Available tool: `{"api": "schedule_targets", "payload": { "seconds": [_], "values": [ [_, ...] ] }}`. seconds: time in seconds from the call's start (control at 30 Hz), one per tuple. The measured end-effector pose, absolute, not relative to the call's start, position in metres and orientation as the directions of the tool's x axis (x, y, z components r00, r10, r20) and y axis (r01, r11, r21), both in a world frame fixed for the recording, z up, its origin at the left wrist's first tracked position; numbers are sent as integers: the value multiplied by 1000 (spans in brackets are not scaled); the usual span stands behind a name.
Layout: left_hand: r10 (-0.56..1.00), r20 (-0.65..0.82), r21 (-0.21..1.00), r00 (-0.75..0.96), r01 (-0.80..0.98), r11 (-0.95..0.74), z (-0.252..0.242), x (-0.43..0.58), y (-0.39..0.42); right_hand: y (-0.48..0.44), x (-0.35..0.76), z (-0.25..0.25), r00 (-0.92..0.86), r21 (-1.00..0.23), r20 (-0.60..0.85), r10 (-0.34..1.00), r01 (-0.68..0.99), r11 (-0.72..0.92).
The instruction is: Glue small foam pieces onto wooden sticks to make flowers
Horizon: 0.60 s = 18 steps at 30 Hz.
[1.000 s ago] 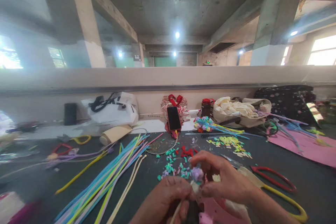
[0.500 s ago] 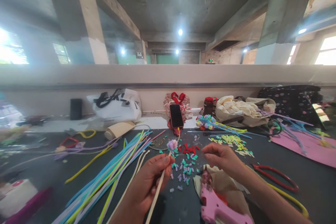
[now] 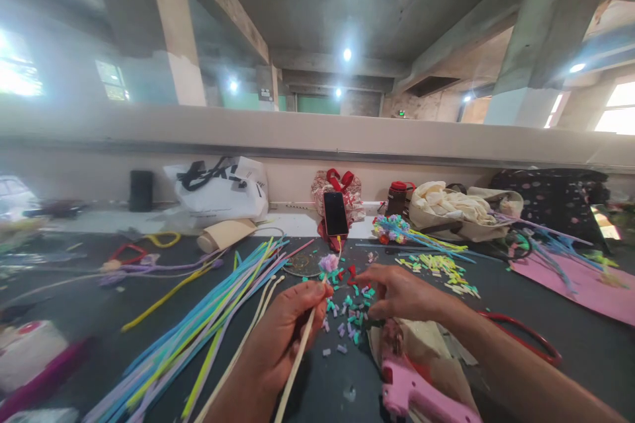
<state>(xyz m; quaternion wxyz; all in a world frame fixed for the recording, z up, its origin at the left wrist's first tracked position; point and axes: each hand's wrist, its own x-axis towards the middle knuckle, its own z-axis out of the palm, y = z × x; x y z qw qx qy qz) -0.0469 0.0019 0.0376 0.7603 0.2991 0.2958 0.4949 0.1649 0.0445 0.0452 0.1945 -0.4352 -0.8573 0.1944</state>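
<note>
My left hand [image 3: 300, 317] is closed around a cream-coloured stem [image 3: 301, 357], which slants up and away from me. At the stem's top sits a small lilac-pink cluster [image 3: 329, 264], clear of my fingers. My right hand [image 3: 399, 292] hovers with bent fingers, the thumb apart from them, and nothing shows between them. Its fingertips are beside some red cut pieces [image 3: 351, 272]. Teal and lilac cut pieces [image 3: 353, 320] lie scattered between both hands. Below my right hand, a pink glue gun [image 3: 411, 390] rests on a beige cloth [image 3: 459, 360].
Long pastel strips [image 3: 198, 330] lie bundled on the left. Yellow cut pieces [image 3: 436, 268] and a beaded-looking bunch with long stems [image 3: 391, 228] are on the right. Red-handled pliers or scissors [image 3: 530, 337] lie near my right forearm. A phone [image 3: 336, 213] leans upright behind.
My right hand has moved left and slightly up, reaching over the red pieces. My left hand still holds the stem in nearly the same place. The view has tilted slightly.
</note>
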Motion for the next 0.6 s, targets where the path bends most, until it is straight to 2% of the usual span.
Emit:
{"api": "schedule_targets", "payload": {
  "seconds": [0.13, 0.2, 0.4, 0.5, 0.6],
  "values": [
    [938, -159, 758, 309, -571, 317, 38, -47, 3, 49, 150, 42, -661, -614, 10, 750, 588, 526],
    [955, -161, 758, 250, -588, 282, 41, -48, 3, 58, 152, 41, -661, -655, -36, 750, 582, 482],
    [978, -102, 730, 184, -654, 199, 51, -54, 1, 98, 200, 42, -390, -676, 82, 917, 654, 338],
    [979, -69, 715, 190, -675, 182, 53, -58, 0, 109, 220, 39, -288, -692, 110, 951, 665, 281],
    [971, -50, 694, 236, -690, 203, 53, -62, 4, 110, 222, 40, -261, -714, 121, 958, 647, 267]
  ]
}}
